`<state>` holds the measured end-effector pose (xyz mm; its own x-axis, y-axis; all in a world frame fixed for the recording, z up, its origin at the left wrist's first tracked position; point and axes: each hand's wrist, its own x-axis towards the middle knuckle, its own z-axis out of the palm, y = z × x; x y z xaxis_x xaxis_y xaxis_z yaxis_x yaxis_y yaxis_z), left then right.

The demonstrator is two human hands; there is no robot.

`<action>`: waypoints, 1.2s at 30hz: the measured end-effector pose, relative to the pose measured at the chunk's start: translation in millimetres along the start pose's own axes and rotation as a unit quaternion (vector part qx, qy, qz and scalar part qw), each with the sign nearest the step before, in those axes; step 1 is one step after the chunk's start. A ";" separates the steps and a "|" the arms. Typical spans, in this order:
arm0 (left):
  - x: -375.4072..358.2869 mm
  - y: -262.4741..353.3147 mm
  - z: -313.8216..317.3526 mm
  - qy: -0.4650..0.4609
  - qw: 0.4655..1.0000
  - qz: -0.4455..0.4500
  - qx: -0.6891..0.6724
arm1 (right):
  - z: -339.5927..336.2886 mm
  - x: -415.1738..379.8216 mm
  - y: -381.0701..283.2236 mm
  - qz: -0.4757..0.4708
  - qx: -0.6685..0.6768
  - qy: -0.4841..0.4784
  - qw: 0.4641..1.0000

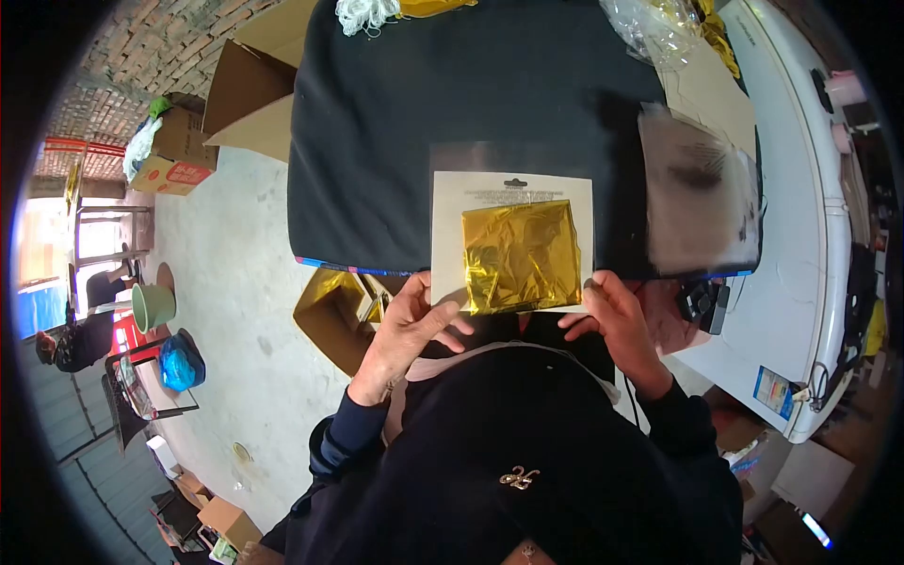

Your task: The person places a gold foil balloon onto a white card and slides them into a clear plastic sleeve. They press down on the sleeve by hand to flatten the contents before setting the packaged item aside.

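Note:
My left hand point(410, 330) pinches the lower left edge of a white hang card point(446, 235), thumb on top. On the opposite lower edge, my right hand point(617, 325) grips the same card with its thumb and fingers. A folded square of shiny gold foil point(521, 259) lies over the card's front, reaching its lower edge. The card has a dark hanger slot and small printed text at its top. A clear plastic sleeve seems to surround it and extend above it. Both hands are at the near edge of a black cloth-covered table point(395, 122).
A stack of clear plastic bags point(702, 198) lies on the table's right side. Crumpled clear plastic point(654, 28) and white string point(365, 14) are at the far edge. An open carton with gold foil point(334, 315) stands below the table's left front. A white appliance point(777, 188) flanks the right.

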<state>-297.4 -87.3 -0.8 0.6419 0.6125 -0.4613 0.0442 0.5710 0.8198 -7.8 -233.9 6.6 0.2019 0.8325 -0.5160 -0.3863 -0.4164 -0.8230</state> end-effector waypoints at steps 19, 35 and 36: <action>10.5 -2.0 4.6 0.031 0.997 -0.058 -0.046 | 50.9 15.8 12.1 -0.482 -0.604 0.114 0.624; 17.2 -2.6 1.8 0.019 0.996 -0.073 -0.052 | 69.7 65.3 -1.1 -0.509 -0.583 0.144 0.617; 16.2 -1.5 1.9 0.020 0.996 -0.075 -0.054 | 67.9 62.7 -2.6 -0.506 -0.580 0.138 0.623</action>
<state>-285.6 -79.3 -8.8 0.6040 0.5360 -0.5898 0.0530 0.7113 0.7008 -55.2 -155.7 -7.5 0.0236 0.8549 0.5182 0.9428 0.1533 -0.2959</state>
